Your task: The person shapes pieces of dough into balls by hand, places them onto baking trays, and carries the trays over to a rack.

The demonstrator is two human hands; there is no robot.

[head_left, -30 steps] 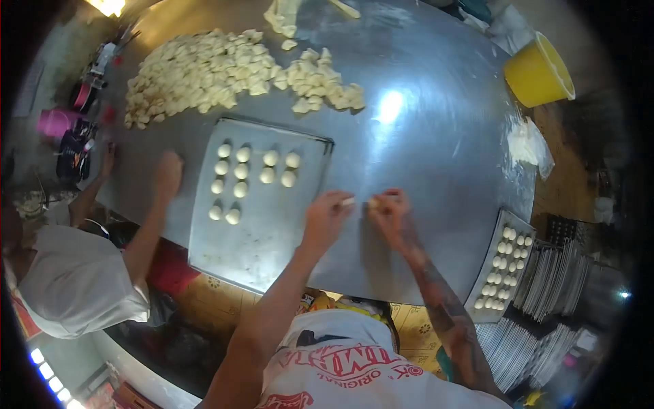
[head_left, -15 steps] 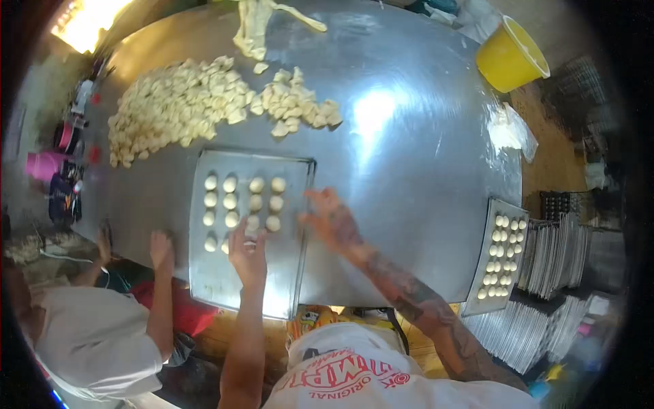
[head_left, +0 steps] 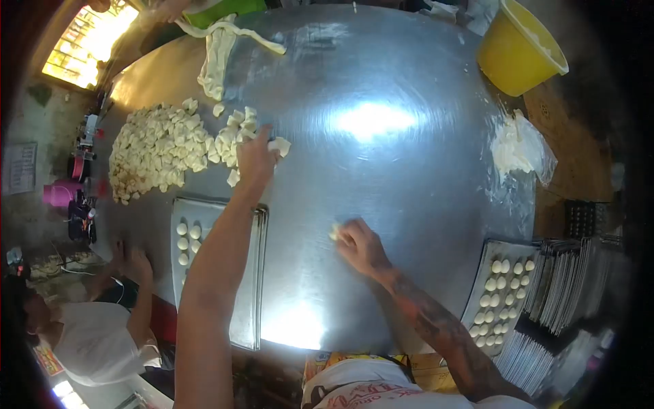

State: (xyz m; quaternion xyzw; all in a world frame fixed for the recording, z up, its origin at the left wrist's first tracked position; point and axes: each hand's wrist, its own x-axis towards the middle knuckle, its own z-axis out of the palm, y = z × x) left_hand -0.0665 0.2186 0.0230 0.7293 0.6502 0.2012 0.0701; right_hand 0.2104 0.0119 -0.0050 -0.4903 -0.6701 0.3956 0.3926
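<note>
My left hand point(head_left: 256, 161) reaches onto the small group of cut dough pieces point(head_left: 235, 129) beside the big dough heap point(head_left: 160, 146); its fingers are partly hidden, and whether they grip a piece is unclear. Over the bare steel table point(head_left: 395, 184), my right hand point(head_left: 361, 247) is closed on a dough piece point(head_left: 334, 232) that shows at its fingertips. Under my left forearm lies a metal tray point(head_left: 255, 273) with round dough balls point(head_left: 182, 243), many hidden by the arm.
A co-worker point(head_left: 95, 334) stands at the left with hands at the table edge. Long dough point(head_left: 216, 61) lies at the back. A yellow bucket point(head_left: 521, 51), a plastic bag point(head_left: 521, 146), a second tray of dough balls point(head_left: 501, 300) and stacked trays point(head_left: 565, 286) are at the right.
My left hand has gone from the dough balls on the tray to the cut pieces farther back. My right hand has moved away from the tray and now holds a dough piece.
</note>
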